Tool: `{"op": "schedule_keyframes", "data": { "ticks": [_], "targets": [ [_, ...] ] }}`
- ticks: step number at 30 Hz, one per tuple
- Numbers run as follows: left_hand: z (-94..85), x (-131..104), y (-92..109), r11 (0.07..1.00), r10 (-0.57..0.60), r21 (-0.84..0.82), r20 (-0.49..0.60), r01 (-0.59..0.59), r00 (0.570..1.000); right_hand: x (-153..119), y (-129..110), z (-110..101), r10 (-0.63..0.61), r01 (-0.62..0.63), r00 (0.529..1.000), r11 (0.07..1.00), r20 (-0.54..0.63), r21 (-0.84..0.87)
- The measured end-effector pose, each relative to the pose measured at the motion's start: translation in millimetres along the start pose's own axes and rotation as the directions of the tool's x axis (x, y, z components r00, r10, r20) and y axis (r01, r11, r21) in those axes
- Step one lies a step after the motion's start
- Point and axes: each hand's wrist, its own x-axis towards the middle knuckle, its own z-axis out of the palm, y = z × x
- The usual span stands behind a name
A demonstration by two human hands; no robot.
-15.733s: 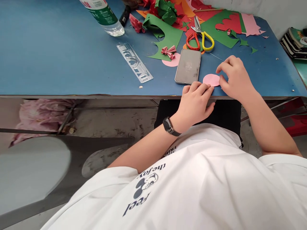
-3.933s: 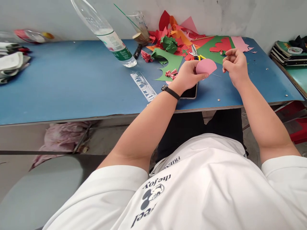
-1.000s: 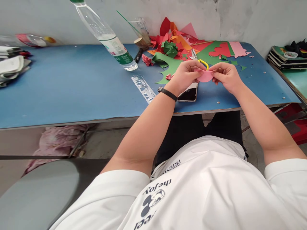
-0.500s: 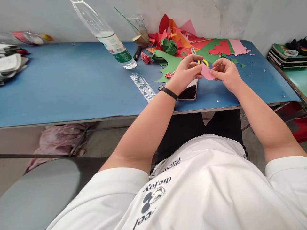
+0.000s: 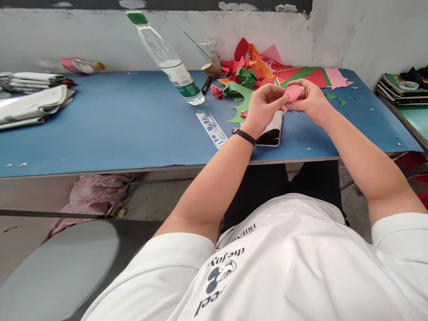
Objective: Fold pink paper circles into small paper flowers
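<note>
A small pink paper piece [image 5: 294, 93] with a rounded edge is held above the table between both hands. My left hand [image 5: 266, 103] pinches its left side with thumb and fingers. My right hand [image 5: 310, 99] grips it from the right, fingers curled behind. Below my left hand lies a phone [image 5: 271, 133] with a dark screen. A clear plastic stencil ruler [image 5: 212, 129] lies left of my left wrist. Behind the hands sits a green paper sheet [image 5: 241, 100] with curved cut-outs. The scissors are mostly hidden behind my hands.
A water bottle [image 5: 182, 76] with a green cap stands left of a crumpled pink paper flower [image 5: 217, 92]. Red and orange paper scraps [image 5: 247, 58] pile against the wall. Folded newspapers [image 5: 33, 104] lie far left, and stacked books [image 5: 397, 89] on the right.
The pink paper has been turned and now lies more sideways, with my right fingers further around it. The camera view has shifted, showing more of the wall and the bottle's cap.
</note>
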Motion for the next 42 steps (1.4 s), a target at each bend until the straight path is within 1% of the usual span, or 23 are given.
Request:
{"op": "schedule_keyframes", "data": {
  "ticks": [3,5,8,10,13,16,19,22,25,29,34,39,42],
  "targets": [
    [2.6,-1.1,2.8,1.0,-0.002,0.0,0.002,0.002,1.0,5.1,5.9,4.5,-0.014,0.029,0.991,0.993,-0.133,0.112],
    [5.4,-2.3,4.3,1.0,-0.004,0.01,0.005,0.004,1.0,4.0,9.4,5.5,0.012,0.009,0.988,0.991,-0.156,0.134],
    [8.5,-3.7,5.9,1.0,0.007,0.024,-0.021,-0.007,1.0,0.0,11.3,3.2,0.064,-0.042,0.987,0.988,-0.146,0.147],
    [8.2,-4.1,6.7,0.999,0.003,0.038,-0.035,-0.002,0.999,-1.5,10.7,-0.4,0.065,-0.042,0.986,0.987,-0.152,0.152],
    [4.5,-4.5,7.4,0.998,0.002,0.06,-0.039,0.0,0.999,-2.3,6.5,-5.3,-0.012,0.03,0.988,0.993,-0.153,0.117],
    [0.5,-5.7,8.0,0.997,-0.019,0.071,-0.026,0.021,0.999,-7.4,-3.1,-5.3,-0.09,0.096,0.991,0.994,-0.095,0.059],
    [-0.8,-7.5,8.9,0.995,-0.073,0.061,0.004,0.073,0.997,-18.5,-15.0,-1.8,-0.129,0.131,0.99,0.99,-0.053,0.047],
    [0.3,-8.7,10.5,0.995,-0.086,0.055,0.035,0.084,0.996,-27.4,-20.7,-0.3,-0.143,0.147,0.987,0.988,-0.069,0.053],
    [2.2,-8.8,13.2,0.997,-0.06,0.053,0.042,0.058,0.997,-27.9,-17.0,-3.9,-0.149,0.152,0.987,0.988,-0.062,0.042],
    [4.1,-9.6,18.2,0.997,-0.049,0.062,0.055,0.046,0.997,-21.4,-5.9,-10.1,-0.165,0.166,0.985,0.986,-0.048,0.032],
    [4.1,-12.0,20.4,0.994,-0.056,0.098,0.075,0.048,0.996,-15.8,3.1,-9.4,-0.173,0.174,0.985,0.979,-0.016,0.104],
    [3.5,-10.5,14.5,0.999,-0.032,0.04,0.076,0.029,0.997,-10.5,5.9,-3.5,-0.116,0.124,0.989,0.988,-0.097,0.089],
    [2.0,-8.8,10.8,0.997,-0.045,0.068,0.085,0.04,0.995,-9.1,7.2,-2.4,-0.102,0.112,0.991,0.985,-0.082,0.134]
  ]
}}
